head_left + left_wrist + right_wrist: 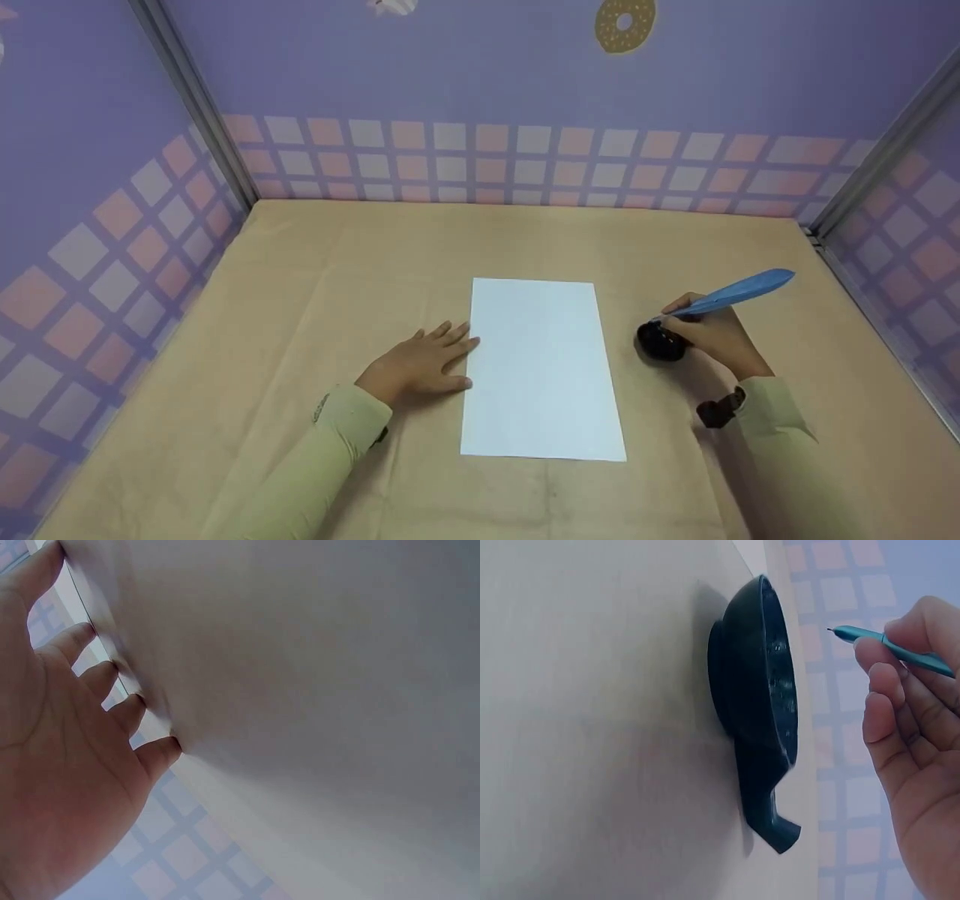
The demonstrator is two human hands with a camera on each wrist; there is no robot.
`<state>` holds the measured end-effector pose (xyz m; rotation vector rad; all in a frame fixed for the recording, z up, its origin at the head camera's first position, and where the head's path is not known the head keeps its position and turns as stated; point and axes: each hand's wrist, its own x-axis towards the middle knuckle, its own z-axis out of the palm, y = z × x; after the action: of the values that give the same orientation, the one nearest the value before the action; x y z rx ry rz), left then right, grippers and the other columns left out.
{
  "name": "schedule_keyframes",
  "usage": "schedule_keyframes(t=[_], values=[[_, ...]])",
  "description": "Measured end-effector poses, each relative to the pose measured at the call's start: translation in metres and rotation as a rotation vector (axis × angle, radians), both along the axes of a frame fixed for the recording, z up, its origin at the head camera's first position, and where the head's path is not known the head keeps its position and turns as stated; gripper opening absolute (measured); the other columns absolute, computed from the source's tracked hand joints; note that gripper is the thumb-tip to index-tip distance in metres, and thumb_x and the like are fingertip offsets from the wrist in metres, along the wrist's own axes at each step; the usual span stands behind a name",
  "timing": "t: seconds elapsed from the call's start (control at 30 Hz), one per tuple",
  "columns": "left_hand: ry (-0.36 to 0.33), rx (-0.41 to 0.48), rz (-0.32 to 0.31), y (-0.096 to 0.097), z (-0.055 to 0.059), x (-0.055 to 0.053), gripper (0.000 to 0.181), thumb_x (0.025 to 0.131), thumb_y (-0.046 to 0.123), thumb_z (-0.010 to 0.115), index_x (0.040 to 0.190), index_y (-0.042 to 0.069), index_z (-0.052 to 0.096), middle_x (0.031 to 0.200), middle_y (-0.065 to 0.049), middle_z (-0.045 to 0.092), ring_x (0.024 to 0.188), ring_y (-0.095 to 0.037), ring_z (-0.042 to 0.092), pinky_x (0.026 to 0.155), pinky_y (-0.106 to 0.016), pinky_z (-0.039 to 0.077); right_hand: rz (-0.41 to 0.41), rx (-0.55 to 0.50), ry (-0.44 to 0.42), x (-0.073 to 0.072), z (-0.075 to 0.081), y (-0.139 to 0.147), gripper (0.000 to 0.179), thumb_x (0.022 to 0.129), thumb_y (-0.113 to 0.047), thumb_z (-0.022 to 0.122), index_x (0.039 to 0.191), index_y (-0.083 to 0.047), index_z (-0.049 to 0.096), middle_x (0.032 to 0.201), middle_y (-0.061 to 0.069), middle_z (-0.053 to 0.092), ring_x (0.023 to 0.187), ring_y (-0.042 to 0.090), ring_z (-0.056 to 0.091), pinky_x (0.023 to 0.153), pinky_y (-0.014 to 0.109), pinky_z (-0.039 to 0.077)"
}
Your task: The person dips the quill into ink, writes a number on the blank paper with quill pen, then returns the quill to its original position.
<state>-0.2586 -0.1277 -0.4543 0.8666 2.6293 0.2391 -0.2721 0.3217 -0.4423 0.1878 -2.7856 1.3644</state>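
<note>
A white sheet of paper [536, 367] lies flat on the cloth-covered table. My left hand [424, 364] has its fingers spread, with the tips resting on the sheet's left edge; they also press down in the left wrist view, where the palm [67, 757] shows. My right hand [709, 330] pinches a blue feather pen [742, 291] between thumb and fingers. Below its tip sits a small black dish [660, 343] with a bent handle. In the right wrist view the pen's nib [830, 630] is apart from the dish [754, 682], above its rim.
A beige cloth [337, 262] covers the table. Purple walls with pink and white squares [450, 161] stand behind and at both sides, joined by metal posts [196, 105]. A dark strapped device [720, 411] sits at the right wrist.
</note>
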Motion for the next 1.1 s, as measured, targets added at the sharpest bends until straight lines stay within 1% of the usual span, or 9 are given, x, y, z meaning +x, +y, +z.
schedule_keyframes(t=[0.13, 0.27, 0.37, 0.47, 0.6, 0.77, 0.93, 1.1], values=[[0.003, 0.007, 0.004, 0.000, -0.001, 0.001, 0.071, 0.096, 0.056, 0.045, 0.155, 0.025, 0.020, 0.163, 0.000, 0.008, 0.151, -0.026, 0.006, 0.120, -0.055, 0.012, -0.011, 0.000, 0.022, -0.002, 0.001, -0.006, 0.027, 0.089, -0.028, 0.069, 0.102, -0.004, 0.069, 0.089, 0.003, 0.068, 0.067, 0.009, 0.056, 0.058, 0.022, 0.048], [0.005, 0.021, 0.013, 0.001, 0.000, 0.002, 0.070, 0.096, 0.055, 0.046, 0.155, 0.025, 0.022, 0.163, 0.000, 0.010, 0.150, -0.027, 0.008, 0.119, -0.055, 0.013, -0.032, 0.003, 0.057, -0.004, 0.001, -0.013, 0.025, 0.089, -0.027, 0.069, 0.101, -0.005, 0.070, 0.088, 0.000, 0.068, 0.071, 0.007, 0.059, 0.062, 0.020, 0.049], [0.009, 0.022, 0.014, 0.001, 0.001, 0.003, 0.070, 0.096, 0.054, 0.046, 0.154, 0.024, 0.023, 0.163, 0.000, 0.011, 0.150, -0.028, 0.009, 0.119, -0.056, 0.013, -0.043, -0.009, 0.085, -0.007, 0.000, -0.022, 0.024, 0.089, -0.025, 0.069, 0.101, -0.004, 0.070, 0.089, 0.002, 0.070, 0.075, 0.004, 0.062, 0.068, 0.017, 0.049], [0.014, 0.012, 0.008, 0.002, 0.001, 0.003, 0.070, 0.096, 0.054, 0.046, 0.155, 0.023, 0.022, 0.163, -0.002, 0.011, 0.150, -0.028, 0.009, 0.119, -0.056, 0.014, -0.052, -0.031, 0.100, -0.010, -0.002, -0.031, 0.024, 0.089, -0.023, 0.068, 0.101, -0.003, 0.069, 0.091, 0.005, 0.070, 0.076, 0.003, 0.063, 0.069, 0.015, 0.050], [0.013, 0.006, 0.006, 0.001, 0.001, 0.002, 0.071, 0.096, 0.054, 0.046, 0.155, 0.023, 0.022, 0.163, -0.002, 0.011, 0.150, -0.028, 0.008, 0.119, -0.056, 0.014, -0.086, -0.047, 0.118, -0.014, -0.003, -0.042, 0.023, 0.089, -0.022, 0.068, 0.101, -0.002, 0.070, 0.093, 0.007, 0.070, 0.076, 0.003, 0.063, 0.070, 0.014, 0.050], [0.014, 0.014, 0.005, 0.001, 0.000, 0.002, 0.071, 0.096, 0.054, 0.045, 0.155, 0.022, 0.022, 0.163, -0.002, 0.011, 0.150, -0.029, 0.009, 0.119, -0.056, 0.014, -0.122, -0.068, 0.113, -0.019, -0.003, -0.056, 0.026, 0.088, -0.024, 0.069, 0.104, -0.003, 0.070, 0.098, 0.008, 0.070, 0.080, 0.003, 0.060, 0.072, 0.014, 0.048], [0.019, 0.005, 0.002, 0.001, 0.000, 0.002, 0.071, 0.096, 0.055, 0.045, 0.155, 0.023, 0.021, 0.163, -0.001, 0.010, 0.150, -0.028, 0.009, 0.119, -0.055, 0.014, -0.109, -0.110, 0.104, -0.021, -0.004, -0.069, 0.028, 0.089, -0.024, 0.068, 0.107, -0.003, 0.069, 0.103, 0.014, 0.070, 0.083, 0.002, 0.061, 0.074, 0.014, 0.048], [0.018, 0.009, 0.007, 0.001, 0.000, 0.003, 0.071, 0.096, 0.055, 0.045, 0.155, 0.023, 0.021, 0.163, -0.002, 0.011, 0.150, -0.028, 0.009, 0.119, -0.055, 0.014, -0.110, -0.140, 0.096, -0.024, -0.007, -0.081, 0.026, 0.088, -0.022, 0.069, 0.106, -0.002, 0.069, 0.103, 0.015, 0.070, 0.083, 0.003, 0.062, 0.074, 0.015, 0.050]])
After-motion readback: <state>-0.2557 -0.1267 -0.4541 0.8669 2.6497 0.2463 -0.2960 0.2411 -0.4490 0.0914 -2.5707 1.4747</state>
